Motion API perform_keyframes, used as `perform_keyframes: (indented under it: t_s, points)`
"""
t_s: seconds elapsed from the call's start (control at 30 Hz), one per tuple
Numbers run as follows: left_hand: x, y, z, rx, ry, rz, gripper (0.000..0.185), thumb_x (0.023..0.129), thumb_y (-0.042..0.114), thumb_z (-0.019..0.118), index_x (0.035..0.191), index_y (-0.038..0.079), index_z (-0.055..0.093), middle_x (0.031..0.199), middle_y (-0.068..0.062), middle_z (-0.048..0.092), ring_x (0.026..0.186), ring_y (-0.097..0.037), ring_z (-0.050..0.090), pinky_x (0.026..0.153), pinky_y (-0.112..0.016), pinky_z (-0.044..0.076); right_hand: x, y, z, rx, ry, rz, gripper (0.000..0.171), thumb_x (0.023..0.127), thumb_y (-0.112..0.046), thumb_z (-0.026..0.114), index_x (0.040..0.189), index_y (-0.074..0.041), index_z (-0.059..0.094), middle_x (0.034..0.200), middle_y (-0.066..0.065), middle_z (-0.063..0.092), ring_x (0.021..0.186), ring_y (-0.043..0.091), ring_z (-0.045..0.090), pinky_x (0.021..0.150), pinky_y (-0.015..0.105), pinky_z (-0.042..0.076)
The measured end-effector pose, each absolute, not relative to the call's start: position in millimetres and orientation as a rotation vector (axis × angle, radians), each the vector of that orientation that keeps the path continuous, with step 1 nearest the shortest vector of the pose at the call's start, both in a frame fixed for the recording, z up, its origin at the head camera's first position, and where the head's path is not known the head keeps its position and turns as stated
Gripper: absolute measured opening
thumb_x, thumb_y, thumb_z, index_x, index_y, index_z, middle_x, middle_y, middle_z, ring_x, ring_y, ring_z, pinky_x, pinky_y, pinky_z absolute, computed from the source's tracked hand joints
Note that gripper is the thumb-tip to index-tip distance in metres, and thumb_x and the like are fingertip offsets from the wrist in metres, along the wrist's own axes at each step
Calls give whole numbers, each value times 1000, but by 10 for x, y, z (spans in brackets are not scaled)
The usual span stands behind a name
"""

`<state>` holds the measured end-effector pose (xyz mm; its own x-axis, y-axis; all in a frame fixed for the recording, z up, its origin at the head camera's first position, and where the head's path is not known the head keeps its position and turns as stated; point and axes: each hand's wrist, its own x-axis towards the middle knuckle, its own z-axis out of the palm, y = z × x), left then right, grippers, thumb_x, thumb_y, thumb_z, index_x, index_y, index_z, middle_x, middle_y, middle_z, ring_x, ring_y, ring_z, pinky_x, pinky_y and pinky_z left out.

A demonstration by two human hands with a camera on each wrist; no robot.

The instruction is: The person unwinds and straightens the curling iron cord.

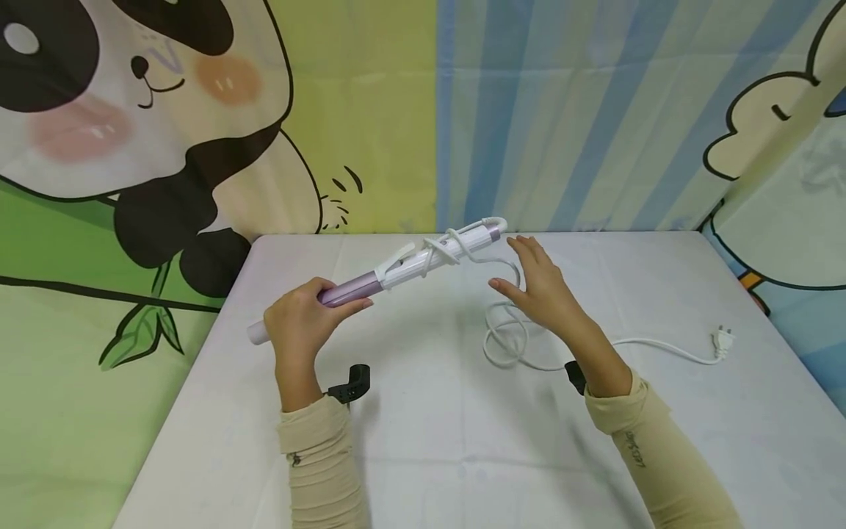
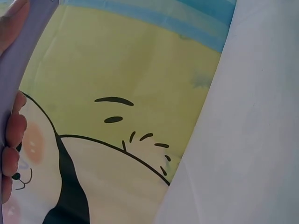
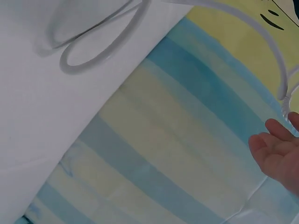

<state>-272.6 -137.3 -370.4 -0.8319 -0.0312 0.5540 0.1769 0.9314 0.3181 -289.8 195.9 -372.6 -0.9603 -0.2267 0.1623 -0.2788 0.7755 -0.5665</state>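
Note:
A white and purple hair curling iron (image 1: 416, 266) is held at a slant above the table. My left hand (image 1: 300, 319) grips its purple barrel, with the pale tip sticking out to the left of the hand. In the left wrist view, fingers (image 2: 15, 126) wrap the purple barrel (image 2: 23, 51). White cord (image 1: 507, 330) is wound around the handle, then hangs in loops near the right hand. My right hand (image 1: 545, 290) is beside the handle's cord end, fingers extended and thumb apart, holding nothing. The right wrist view shows the cord (image 3: 261, 35) passing above the fingertips.
The cord's plug (image 1: 722, 342) lies on the right side of the white table (image 1: 423, 441). A printed cloth with a panda (image 1: 231, 169) and blue stripes hangs behind the table. Black wrist mounts (image 1: 350, 384) sit at both wrists.

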Motion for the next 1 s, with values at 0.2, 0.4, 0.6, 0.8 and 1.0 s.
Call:
perform_keyframes:
  t_s: [0.2,0.4,0.6,0.8,1.0]
  points:
    - [-2743,-1288,-3705,-152,-2513,-488,60,50,59,79,82,9,68,66,-8,66,52,-22,55,47,-31,34,-2910,1919,-3795,459,-2884,855,62,89,-30,58,139,-1,33,139,22,38,132,42,26,100,62,23]
    - [-2753,-1258,-3701,-156,-2534,-480,59,51,59,79,81,10,68,65,-7,66,51,-22,54,47,-31,34,-2819,1908,-3853,575,-2662,806,28,84,-12,64,112,-3,63,100,15,65,100,35,52,83,50,38]
    - [-2753,-1266,-3697,-146,-2567,-481,60,51,60,78,81,9,68,66,-8,66,52,-22,53,47,-31,34,-2744,1908,-3822,687,-2342,736,16,74,1,71,90,0,70,71,9,62,72,26,51,66,35,38]
    - [-2746,-1278,-3699,-139,-2588,-482,59,51,59,79,81,10,68,66,-7,66,52,-21,53,48,-30,32,-2737,1927,-3732,707,-2175,702,12,72,2,72,84,2,71,67,9,59,68,26,47,61,33,31]
    - [-2741,-1281,-3691,-150,-2611,-480,58,52,61,78,80,11,68,64,-6,65,51,-20,52,48,-29,32,-2756,1942,-3680,670,-2125,698,8,73,3,71,81,3,70,64,9,57,66,26,46,59,32,27]
